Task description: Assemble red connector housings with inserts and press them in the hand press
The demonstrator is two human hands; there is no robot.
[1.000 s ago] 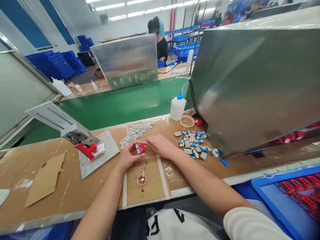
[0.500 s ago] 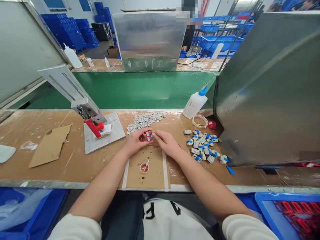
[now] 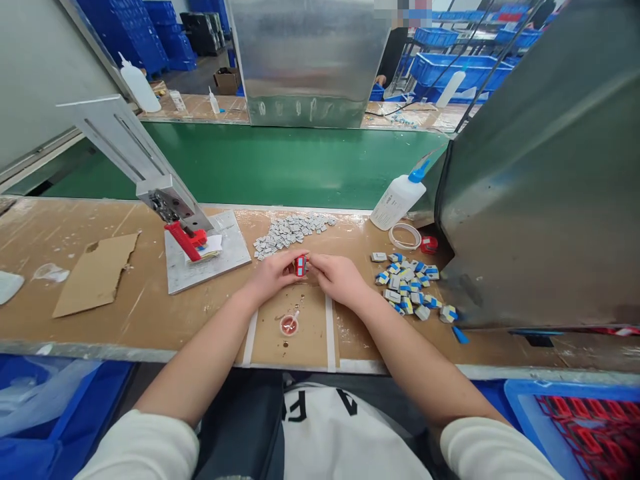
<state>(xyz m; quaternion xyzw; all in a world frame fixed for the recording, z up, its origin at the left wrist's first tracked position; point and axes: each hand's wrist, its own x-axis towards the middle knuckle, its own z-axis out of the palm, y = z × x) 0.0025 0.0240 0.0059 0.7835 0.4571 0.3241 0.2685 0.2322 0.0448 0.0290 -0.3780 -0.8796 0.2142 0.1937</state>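
brown bench (image 3: pixel 145 320) lies below both hands, with a small red part (image 3: pixel 301 265) between them. left hand (image 3: pixel 274 273) holds it between thumb and fingers; right hand (image 3: pixel 343 279) has its fingertips drawn narrow at the part's right side, whether gripping anything i cannot tell. nearer the body sits a cup (image 3: pixel 289 325) with reddish contents; beyond lie grey chips (image 3: pixel 290 233); rightward, blocks (image 3: pixel 407 283), then a tilted bottle (image 3: pixel 399 202).

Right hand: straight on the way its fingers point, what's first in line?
Most likely the small red piece held in the left hand. The right hand's fingertips sit right beside it; whether they touch is unclear from this view.
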